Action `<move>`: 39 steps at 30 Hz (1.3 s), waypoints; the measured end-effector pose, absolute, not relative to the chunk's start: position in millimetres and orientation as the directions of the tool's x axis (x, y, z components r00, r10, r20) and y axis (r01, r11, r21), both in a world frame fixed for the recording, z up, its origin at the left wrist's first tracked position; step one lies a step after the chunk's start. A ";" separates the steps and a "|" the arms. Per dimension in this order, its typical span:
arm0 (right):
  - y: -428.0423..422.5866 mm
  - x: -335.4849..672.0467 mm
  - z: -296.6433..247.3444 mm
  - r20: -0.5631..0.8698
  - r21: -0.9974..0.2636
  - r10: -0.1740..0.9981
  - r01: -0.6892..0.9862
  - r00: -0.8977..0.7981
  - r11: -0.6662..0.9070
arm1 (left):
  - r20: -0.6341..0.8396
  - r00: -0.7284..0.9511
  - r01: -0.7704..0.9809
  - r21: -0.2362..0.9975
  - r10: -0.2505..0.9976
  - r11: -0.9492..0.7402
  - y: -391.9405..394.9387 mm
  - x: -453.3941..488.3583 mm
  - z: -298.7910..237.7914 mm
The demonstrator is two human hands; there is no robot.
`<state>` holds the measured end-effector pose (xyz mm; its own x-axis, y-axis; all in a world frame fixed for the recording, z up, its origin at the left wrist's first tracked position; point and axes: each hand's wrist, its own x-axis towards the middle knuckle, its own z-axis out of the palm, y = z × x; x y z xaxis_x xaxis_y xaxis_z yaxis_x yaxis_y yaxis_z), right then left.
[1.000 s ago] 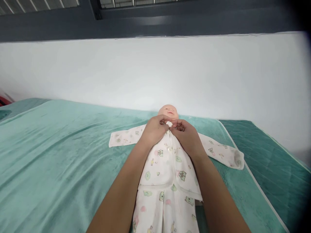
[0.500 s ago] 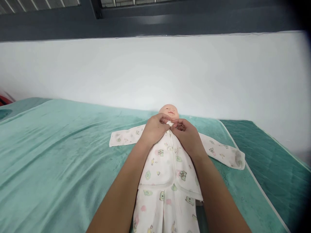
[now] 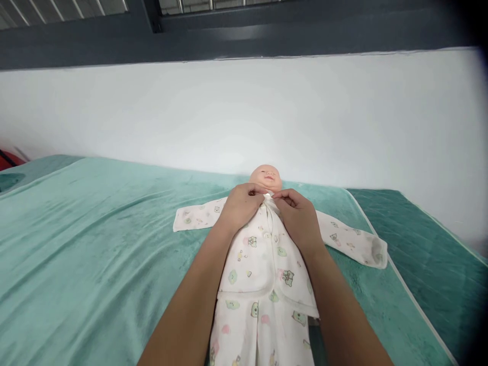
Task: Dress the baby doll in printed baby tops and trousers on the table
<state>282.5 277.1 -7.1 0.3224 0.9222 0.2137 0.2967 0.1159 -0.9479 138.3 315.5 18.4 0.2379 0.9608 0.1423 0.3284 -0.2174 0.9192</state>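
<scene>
A baby doll (image 3: 266, 176) lies on its back on a teal blanket (image 3: 95, 244), head toward the wall. It wears a white printed baby garment (image 3: 263, 259) with its sleeves spread out to both sides. My left hand (image 3: 240, 206) and my right hand (image 3: 297, 216) meet at the garment's collar just under the doll's chin. Both hands pinch the cloth edges at the neck, fingers curled. Small buttons run down the garment's front below my hands.
A white wall (image 3: 244, 112) rises right behind the bed, with a dark window frame (image 3: 244, 35) above it. A darker green quilted cover (image 3: 427, 254) shows at the right, past the blanket's edge. Something red (image 3: 5, 158) peeks in at the far left.
My hands have stayed at the collar, with the fingers shifting slightly on the cloth. The view has moved a little.
</scene>
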 end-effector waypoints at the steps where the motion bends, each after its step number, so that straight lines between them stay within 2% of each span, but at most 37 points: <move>1: 277.2 282.7 -7.2 0.225 -0.944 0.922 0.304 0.316 0.127 | 0.136 0.226 0.337 0.918 0.965 -0.208 315.1 136.8 18.0; 5: 278.3 283.5 -8.3 0.287 -0.919 0.913 0.353 0.290 0.176 | 0.157 0.225 0.349 0.908 0.962 -0.230 313.5 133.8 16.9; 11: 279.9 283.5 -9.2 0.344 -0.901 0.903 0.360 0.256 0.241 | 0.296 0.237 0.355 0.861 0.925 -0.366 313.9 136.4 16.8; 22: 276.0 281.2 -8.2 0.355 -0.873 0.886 0.446 0.299 0.200 | 0.291 0.196 0.379 0.858 0.936 -0.347 318.2 135.3 13.2; 39: 277.0 280.6 -6.8 0.304 -0.888 0.914 0.427 0.268 0.170 | 0.348 0.207 0.464 0.788 0.914 -0.405 319.2 138.3 10.1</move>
<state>280.6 277.0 -6.8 0.2680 0.9143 0.3037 0.4267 0.1700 -0.8883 138.3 319.2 10.1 0.2074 0.9143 0.3478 0.4645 -0.4050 0.7876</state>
